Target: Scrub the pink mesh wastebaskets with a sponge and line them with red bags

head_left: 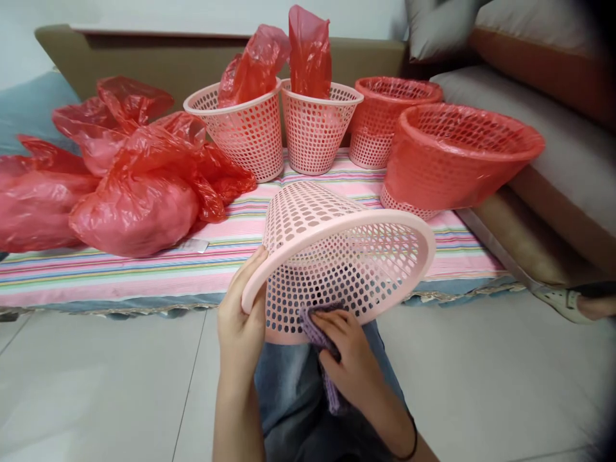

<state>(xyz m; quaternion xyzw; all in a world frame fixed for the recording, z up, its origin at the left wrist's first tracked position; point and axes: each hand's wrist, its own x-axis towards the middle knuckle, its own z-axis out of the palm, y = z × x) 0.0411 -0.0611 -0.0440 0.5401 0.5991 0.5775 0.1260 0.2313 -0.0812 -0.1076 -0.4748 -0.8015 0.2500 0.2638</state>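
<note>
I hold a pink perforated plastic basket (337,250) tilted on its side over my lap, its mouth facing me. My left hand (240,321) grips the basket's rim at the lower left, fingers closed around it. A purple cloth (317,333) is pinched in my right hand (351,359), which presses it against the basket's lower wall near the rim.
A striped mat (231,250) lies on the floor with a pile of red plastic bags (125,173) at the left. Two pink baskets (250,128) hold red bags; two more (452,154) are lined with red bags. A sofa (553,128) stands at the right.
</note>
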